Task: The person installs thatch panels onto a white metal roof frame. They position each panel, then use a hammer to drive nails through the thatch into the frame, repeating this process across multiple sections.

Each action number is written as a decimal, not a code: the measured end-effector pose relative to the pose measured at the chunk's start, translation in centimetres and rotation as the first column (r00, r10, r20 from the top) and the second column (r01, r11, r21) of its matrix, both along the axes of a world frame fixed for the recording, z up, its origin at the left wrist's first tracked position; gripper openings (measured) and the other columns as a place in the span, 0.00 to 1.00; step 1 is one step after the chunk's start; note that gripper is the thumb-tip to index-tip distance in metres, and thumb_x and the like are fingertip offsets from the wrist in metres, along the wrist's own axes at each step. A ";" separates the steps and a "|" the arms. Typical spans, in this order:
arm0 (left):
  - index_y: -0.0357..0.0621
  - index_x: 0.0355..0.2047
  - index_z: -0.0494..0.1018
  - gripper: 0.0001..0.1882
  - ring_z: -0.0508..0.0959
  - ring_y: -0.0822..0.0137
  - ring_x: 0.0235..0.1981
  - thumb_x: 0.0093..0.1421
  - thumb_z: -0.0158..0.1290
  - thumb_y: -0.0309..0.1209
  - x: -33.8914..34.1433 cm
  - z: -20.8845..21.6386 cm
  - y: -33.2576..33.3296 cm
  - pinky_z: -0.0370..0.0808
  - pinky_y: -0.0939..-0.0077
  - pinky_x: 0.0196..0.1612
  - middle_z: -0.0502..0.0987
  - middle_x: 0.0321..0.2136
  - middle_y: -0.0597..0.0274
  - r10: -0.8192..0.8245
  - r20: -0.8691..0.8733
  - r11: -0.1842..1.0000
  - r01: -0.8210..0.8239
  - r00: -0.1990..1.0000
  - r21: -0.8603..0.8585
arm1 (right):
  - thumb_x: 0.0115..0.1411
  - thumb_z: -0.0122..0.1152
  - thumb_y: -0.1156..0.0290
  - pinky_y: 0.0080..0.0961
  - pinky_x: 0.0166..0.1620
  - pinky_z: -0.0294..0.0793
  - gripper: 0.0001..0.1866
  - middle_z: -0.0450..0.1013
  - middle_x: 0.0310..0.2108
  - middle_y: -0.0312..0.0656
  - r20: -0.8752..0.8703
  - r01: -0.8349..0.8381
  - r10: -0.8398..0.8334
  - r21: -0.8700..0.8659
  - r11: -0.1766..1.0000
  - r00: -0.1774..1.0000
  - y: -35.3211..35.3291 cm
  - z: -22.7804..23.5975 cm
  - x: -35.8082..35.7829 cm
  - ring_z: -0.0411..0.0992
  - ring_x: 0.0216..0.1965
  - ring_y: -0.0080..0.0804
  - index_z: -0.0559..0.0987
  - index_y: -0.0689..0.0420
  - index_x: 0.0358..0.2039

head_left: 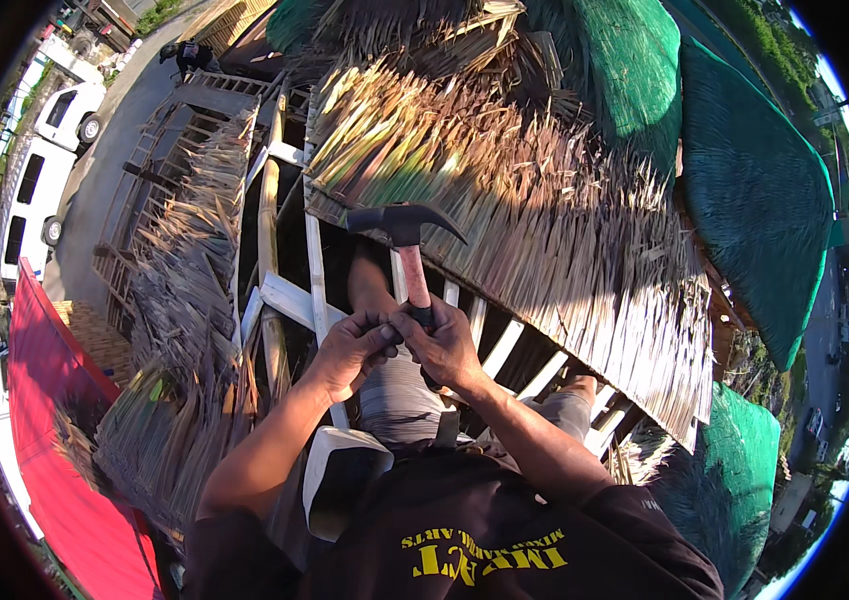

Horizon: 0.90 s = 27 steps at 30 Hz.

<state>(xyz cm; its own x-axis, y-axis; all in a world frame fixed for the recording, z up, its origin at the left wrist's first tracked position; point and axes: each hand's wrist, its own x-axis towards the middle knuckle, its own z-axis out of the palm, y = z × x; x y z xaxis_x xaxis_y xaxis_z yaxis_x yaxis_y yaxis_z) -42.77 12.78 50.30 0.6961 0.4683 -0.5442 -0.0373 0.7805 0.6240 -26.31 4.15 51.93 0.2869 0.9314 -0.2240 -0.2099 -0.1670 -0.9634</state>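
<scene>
A claw hammer (406, 222) with a dark head and a worn reddish handle stands upright in front of me. My right hand (444, 345) is wrapped round the lower part of its handle. Beside it, my left hand (352, 350) is closed, its fingertips pinched together and meeting the right hand's fingers. Anything small in that pinch is hidden. Beyond the hammer lies a thatch panel (504, 210) of overlapping dry leaves. My bare legs and shorts straddle the slatted roof frame under my hands.
White-painted slats (294, 300) and a bamboo pole (270, 220) cross dark gaps. More thatch (184, 260) lies left, above a red awning (64, 430). Green-covered roofs (754, 190) stand right. White vehicles (34, 190) and another person (189, 58) are far left. A white-and-black object (329, 470) sits by my lap.
</scene>
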 end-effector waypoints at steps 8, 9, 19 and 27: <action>0.42 0.43 0.76 0.07 0.81 0.74 0.34 0.64 0.58 0.25 7.8 -21.0 8.8 0.78 0.80 0.38 0.81 0.35 0.65 0.130 -0.414 0.990 -0.098 0.901 0.099 | 0.64 0.66 0.60 0.28 0.32 0.75 0.12 0.73 0.33 0.33 -0.144 0.355 -0.568 -0.650 0.672 0.810 -0.7 -22.1 8.3 0.70 0.34 0.21 0.77 0.54 0.40; 0.42 0.44 0.74 0.08 0.82 0.71 0.38 0.65 0.57 0.24 9.5 -24.2 9.4 0.78 0.79 0.38 0.81 0.36 0.63 0.175 -0.464 0.985 -0.154 0.869 0.083 | 0.64 0.66 0.60 0.29 0.33 0.76 0.12 0.73 0.33 0.33 -0.087 0.387 -0.657 -0.748 0.539 0.749 -1.6 -24.9 9.6 0.70 0.34 0.23 0.77 0.54 0.40; 0.39 0.38 0.80 0.10 0.81 0.60 0.38 0.60 0.62 0.31 24.4 -37.9 11.0 0.80 0.65 0.40 0.77 0.42 0.59 0.474 -0.867 0.855 0.153 0.156 0.495 | 0.62 0.66 0.65 0.42 0.32 0.75 0.16 0.68 0.34 0.38 0.062 0.485 -0.980 -0.874 0.037 0.187 -5.8 -39.9 16.8 0.69 0.30 0.36 0.71 0.56 0.45; 0.41 0.40 0.78 0.08 0.78 0.64 0.35 0.63 0.59 0.30 23.6 -40.4 17.0 0.76 0.65 0.36 0.78 0.37 0.57 0.541 -0.807 0.825 -0.337 0.236 0.454 | 0.63 0.65 0.68 0.34 0.28 0.76 0.11 0.76 0.33 0.39 0.297 0.513 -0.883 -0.855 -0.077 0.363 -5.0 -40.4 16.6 0.78 0.31 0.32 0.76 0.59 0.41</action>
<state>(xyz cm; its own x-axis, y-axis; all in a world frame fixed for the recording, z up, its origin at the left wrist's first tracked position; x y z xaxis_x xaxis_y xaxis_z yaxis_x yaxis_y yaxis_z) -19.21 29.80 9.86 -0.4896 0.6731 -0.5543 0.2968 0.7264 0.6199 -9.67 -0.86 11.53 0.4075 -0.4283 -0.8065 -0.9113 -0.2478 -0.3289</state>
